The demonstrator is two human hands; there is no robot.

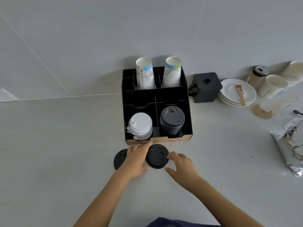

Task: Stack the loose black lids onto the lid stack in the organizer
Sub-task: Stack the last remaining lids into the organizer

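Observation:
Two loose black lids lie on the grey counter in front of the organizer (pixel 188 112). The nearer-centre black lid (pixel 157 157) lies between my hands. My left hand (pixel 136 158) curves around its left edge, fingers spread, and covers part of the second black lid (pixel 118 159). My right hand (pixel 180 164) has its fingertips at the centre lid's right rim, thumb held apart. Neither hand has lifted a lid. The black lid stack (pixel 172 122) stands in the organizer's front right compartment.
A white lid stack (pixel 140 126) fills the front left compartment, and two paper cup stacks (pixel 145 76) stand at the back. To the right are a black box (pixel 206 87), plates with a brush (pixel 237 92), cups, a jar and a foil bag (pixel 290 145).

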